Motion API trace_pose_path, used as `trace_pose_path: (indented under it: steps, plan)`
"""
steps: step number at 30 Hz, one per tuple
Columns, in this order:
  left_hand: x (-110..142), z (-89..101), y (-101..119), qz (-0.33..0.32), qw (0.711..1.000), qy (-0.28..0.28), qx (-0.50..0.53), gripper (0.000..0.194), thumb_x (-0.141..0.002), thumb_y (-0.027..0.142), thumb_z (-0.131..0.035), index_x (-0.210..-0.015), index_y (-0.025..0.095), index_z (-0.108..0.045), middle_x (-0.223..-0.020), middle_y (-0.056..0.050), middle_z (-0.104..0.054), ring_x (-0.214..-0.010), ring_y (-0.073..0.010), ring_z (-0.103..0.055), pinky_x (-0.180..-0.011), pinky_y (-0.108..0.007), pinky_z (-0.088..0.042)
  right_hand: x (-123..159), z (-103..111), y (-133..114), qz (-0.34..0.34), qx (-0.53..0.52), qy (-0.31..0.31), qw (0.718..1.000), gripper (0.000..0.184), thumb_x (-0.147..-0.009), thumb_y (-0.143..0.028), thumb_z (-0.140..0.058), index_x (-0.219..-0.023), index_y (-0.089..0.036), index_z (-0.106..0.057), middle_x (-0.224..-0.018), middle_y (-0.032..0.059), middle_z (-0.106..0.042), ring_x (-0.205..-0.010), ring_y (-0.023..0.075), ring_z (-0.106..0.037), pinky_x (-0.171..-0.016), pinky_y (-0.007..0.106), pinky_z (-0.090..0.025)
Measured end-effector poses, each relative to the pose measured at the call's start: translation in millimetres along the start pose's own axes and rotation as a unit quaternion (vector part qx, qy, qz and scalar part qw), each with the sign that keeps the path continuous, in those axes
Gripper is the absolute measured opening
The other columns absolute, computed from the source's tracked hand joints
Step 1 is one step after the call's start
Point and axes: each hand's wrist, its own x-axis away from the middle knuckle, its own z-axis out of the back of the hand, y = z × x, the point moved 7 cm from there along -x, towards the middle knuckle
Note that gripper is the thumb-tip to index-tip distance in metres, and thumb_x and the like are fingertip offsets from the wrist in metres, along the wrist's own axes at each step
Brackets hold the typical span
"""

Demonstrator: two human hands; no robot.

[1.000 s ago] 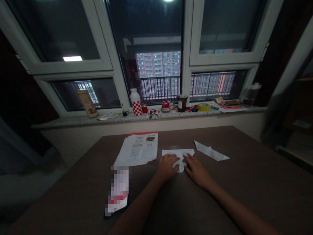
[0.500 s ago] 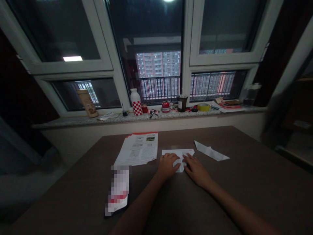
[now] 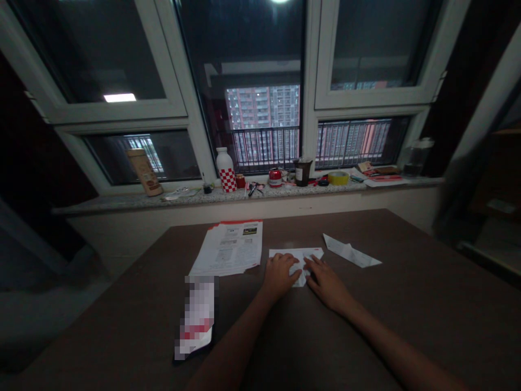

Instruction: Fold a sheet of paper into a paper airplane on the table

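A folded sheet of white paper (image 3: 299, 254) lies flat on the brown table (image 3: 309, 336) in front of me. My left hand (image 3: 280, 274) rests on its left part, with the fingers spread over the paper. On the right part lies my right hand (image 3: 324, 281), fingers stretched out and pressing down. Between the two hands a strip of the paper shows, with creases; the rest of it is covered by my fingers. To the right sits a folded paper boat (image 3: 350, 253), apart from both hands.
A stack of printed sheets (image 3: 230, 250) lies at the left, with a phone (image 3: 197, 320), its screen blurred, nearer to me. Along the windowsill (image 3: 183, 203) stand a checkered bottle (image 3: 226, 169), a tan tumbler (image 3: 145, 172), a dark cup (image 3: 302, 172) and yellow tape (image 3: 338, 177).
Almost nothing differs. Both hands stay on the folded paper, with the left fingers shifted very slightly.
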Motion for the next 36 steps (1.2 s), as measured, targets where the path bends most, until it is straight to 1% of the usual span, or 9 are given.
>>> trace_pose_path:
  steps: [4,8,12,17,23,28,32,34,36]
  plan:
    - [0,-2.5,-1,0.005,1.0,-0.001,-0.006,0.035,-0.089,0.046,-0.054,-0.12,0.033,-0.06,-0.127,0.0,-0.06,-0.115,-0.0261,-0.047,-0.097,-0.045,-0.037,0,2,-1,0.001,-0.004,0.001,1.0,0.052,-0.092,-0.033,-0.042,-0.141,-0.017,-0.041,-0.143,0.0092,-0.049,-0.142,0.0235,-0.027,-0.117,0.043,-0.022]
    - [1,-5.9,-6,0.016,1.0,0.003,-0.017,0.039,-0.088,0.048,-0.055,-0.124,0.034,-0.059,-0.137,0.001,-0.053,-0.119,-0.0279,-0.045,-0.1,-0.047,-0.036,0,1,0,-0.003,-0.002,-0.001,1.0,0.052,-0.091,-0.033,-0.042,-0.141,-0.016,-0.042,-0.145,0.0097,-0.046,-0.142,0.0235,-0.027,-0.117,0.043,-0.023]
    - [1,-9.2,-9,0.027,0.999,-0.001,-0.027,0.041,-0.088,0.051,-0.054,-0.126,0.036,-0.058,-0.14,0.003,-0.051,-0.121,-0.0279,-0.044,-0.102,-0.046,-0.037,-1,-1,2,-0.012,-0.001,0.002,1.0,0.054,-0.09,-0.033,-0.044,-0.141,-0.016,-0.041,-0.147,0.0106,-0.043,-0.142,0.0237,-0.027,-0.117,0.043,-0.021]
    - [2,-9.9,-11,0.035,0.999,-0.001,-0.032,0.042,-0.088,0.053,-0.052,-0.127,0.037,-0.057,-0.141,0.004,-0.05,-0.123,-0.0275,-0.043,-0.103,-0.046,-0.037,-1,-3,2,-0.006,-0.002,0.001,1.0,0.056,-0.087,-0.035,-0.049,-0.139,-0.017,-0.041,-0.143,0.0101,-0.047,-0.142,0.0245,-0.026,-0.116,0.046,-0.022]
    - [2,-10.5,-12,0.037,0.999,-0.008,-0.029,0.043,-0.088,0.053,-0.051,-0.128,0.038,-0.055,-0.143,0.004,-0.047,-0.124,-0.0279,-0.042,-0.104,-0.047,-0.036,-1,-4,2,0.005,0.005,-0.014,1.0,0.044,-0.087,-0.039,-0.049,-0.126,-0.018,-0.052,-0.146,0.0091,-0.044,-0.143,0.0247,-0.024,-0.116,0.046,-0.02]
    - [2,-11.1,-12,0.041,0.999,-0.011,-0.028,0.043,-0.089,0.054,-0.051,-0.128,0.037,-0.056,-0.143,0.004,-0.048,-0.125,-0.0276,-0.042,-0.104,-0.046,-0.035,0,-4,0,0.005,0.004,-0.015,1.0,0.053,-0.083,-0.041,-0.055,-0.13,-0.017,-0.05,-0.149,0.01,-0.04,-0.143,0.0254,-0.023,-0.117,0.046,-0.018]
    - [2,-12.1,-13,0.048,0.998,-0.021,-0.027,0.045,-0.089,0.055,-0.049,-0.13,0.038,-0.054,-0.144,0.004,-0.047,-0.128,-0.0285,-0.04,-0.106,-0.048,-0.034,2,-3,1,0.006,-0.008,-0.003,1.0,0.059,-0.083,-0.041,-0.056,-0.135,-0.016,-0.046,-0.149,0.0113,-0.04,-0.143,0.0251,-0.023,-0.118,0.046,-0.017]
    - [2,-12.9,-14,0.049,0.998,-0.027,-0.025,0.046,-0.089,0.055,-0.048,-0.131,0.039,-0.053,-0.145,0.004,-0.045,-0.129,-0.0288,-0.039,-0.107,-0.049,-0.033,1,-2,4,0.012,-0.027,0.0,1.0,0.055,-0.084,-0.041,-0.056,-0.133,-0.016,-0.048,-0.149,0.0107,-0.04,-0.143,0.0248,-0.023,-0.118,0.046,-0.018]
    - [2,-14.2,-14,0.045,0.998,-0.035,-0.025,0.047,-0.089,0.056,-0.047,-0.132,0.039,-0.052,-0.146,0.004,-0.044,-0.13,-0.0292,-0.038,-0.107,-0.049,-0.033,0,-3,7,0.018,-0.053,0.001,0.998,0.043,-0.087,-0.038,-0.052,-0.126,-0.018,-0.054,-0.147,0.0092,-0.043,-0.143,0.024,-0.024,-0.117,0.046,-0.02]
